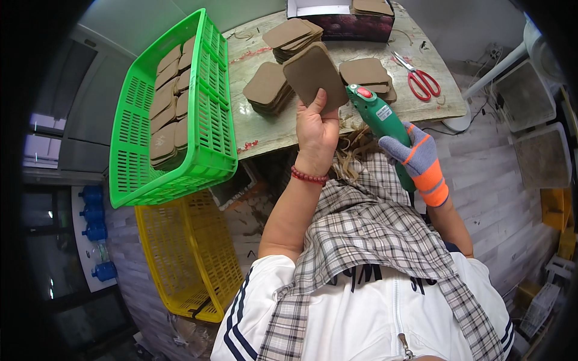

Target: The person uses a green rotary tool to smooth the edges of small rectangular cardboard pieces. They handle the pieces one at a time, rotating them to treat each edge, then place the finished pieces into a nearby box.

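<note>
My left hand (318, 129), bare with a red bead bracelet, pinches a brown rounded-corner pad (315, 71) by its near edge, thumb on top. My right hand (415, 157) wears a grey and orange glove and is wrapped round a green hand-held power tool (377, 117) with a red button. The tool's front end is at the pad's right edge; I cannot tell whether they touch. Stacks of similar brown pads lie around it: a left stack (267, 86), a far stack (291, 35) and a right stack (365, 73), partly hidden.
A green crate (205, 141) packed with brown pads stands at the table's left side. Red-handled scissors (421, 81) lie on the right of the worn table (248, 53). A dark box (355, 27) sits at the back. Below left is a yellow crate (192, 253). Brown offcut strips (349, 153) hang on my checked apron (367, 234).
</note>
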The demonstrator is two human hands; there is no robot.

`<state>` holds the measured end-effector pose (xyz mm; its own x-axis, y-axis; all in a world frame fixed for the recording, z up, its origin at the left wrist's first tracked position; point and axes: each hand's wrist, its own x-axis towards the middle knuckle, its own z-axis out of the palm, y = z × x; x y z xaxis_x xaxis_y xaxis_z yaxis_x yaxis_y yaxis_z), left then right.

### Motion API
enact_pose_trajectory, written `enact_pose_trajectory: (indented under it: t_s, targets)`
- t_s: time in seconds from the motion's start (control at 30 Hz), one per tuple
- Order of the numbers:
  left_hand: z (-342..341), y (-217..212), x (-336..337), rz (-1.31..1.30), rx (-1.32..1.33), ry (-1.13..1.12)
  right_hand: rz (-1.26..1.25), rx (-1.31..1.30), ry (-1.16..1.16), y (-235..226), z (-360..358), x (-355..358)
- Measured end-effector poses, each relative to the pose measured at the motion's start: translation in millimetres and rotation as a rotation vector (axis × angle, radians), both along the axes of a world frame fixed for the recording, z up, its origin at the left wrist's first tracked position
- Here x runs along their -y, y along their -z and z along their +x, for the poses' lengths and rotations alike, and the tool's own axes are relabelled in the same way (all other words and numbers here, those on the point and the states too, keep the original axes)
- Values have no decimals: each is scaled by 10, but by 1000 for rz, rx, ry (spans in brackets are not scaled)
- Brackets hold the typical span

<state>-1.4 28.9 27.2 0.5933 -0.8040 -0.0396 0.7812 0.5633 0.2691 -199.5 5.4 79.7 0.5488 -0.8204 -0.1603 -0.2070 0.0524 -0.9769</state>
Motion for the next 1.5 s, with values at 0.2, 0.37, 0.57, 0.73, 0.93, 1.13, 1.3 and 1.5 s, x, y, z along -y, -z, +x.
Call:
enact_pose_trajectory:
  t_s: [0.2,0.37,0.57,0.73,0.93,1.13,1.3,1.5]
  targets:
    - [-165,103,-92,63,122,54,-101,-34,59,-20,-29,81]
    - [-56,219,-210,121,299,95,-50,21,34,-75,-85,111]
    - [405,84,-384,222,570,107,-79,-93,-75,-191,-179,83]
    - [745,-38,-511,301,764,257,-38,-169,-137,-107,-164,101]
    - [804,-136,-608,388,802,410,-64,-70,-129,-30,-75,63]
    - [845,-102,-678,443,861,522,-34,-43,-163,-59,5,83]
    - [972,-204,-709,492,1065,442,-5,-77,-193,-56,-13,94]
    - [1178,-328,-786,521,1137,294,55,-74,-265,-100,6,75]
